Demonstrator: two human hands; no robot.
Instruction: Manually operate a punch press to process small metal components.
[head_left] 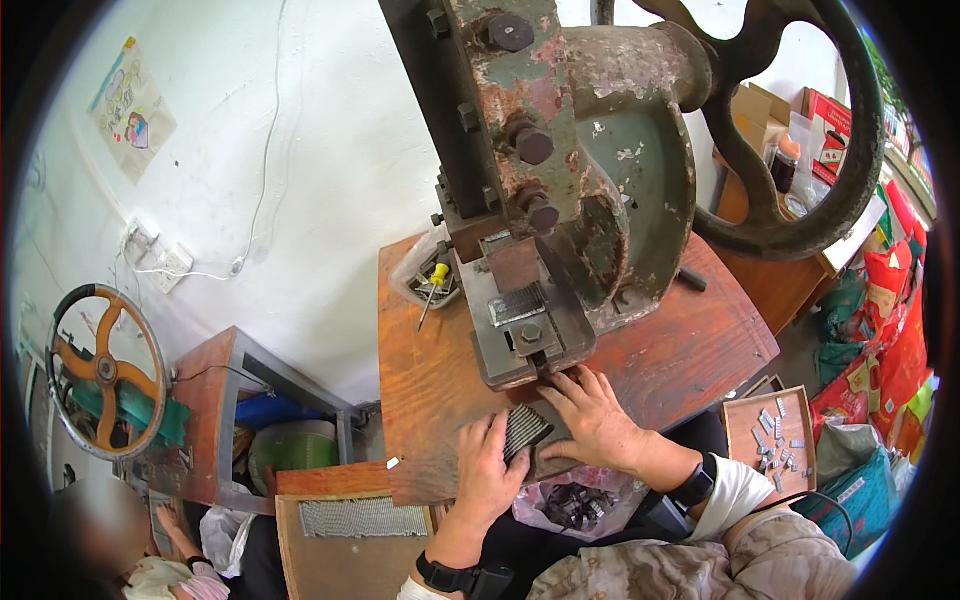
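Reddish wood planking tops the bench (430, 370), which bears a worn green flywheel press (640, 200). Near its front edge, the left hand (487, 470) grips a ridged gray metal stack (527, 428). The right hand (600, 425) is open, thumb apart, fingertips at the press's base. A yellow-handled screwdriver (438, 275) lies across a parts tub (412, 268).

Press (590, 195), top out of frame.
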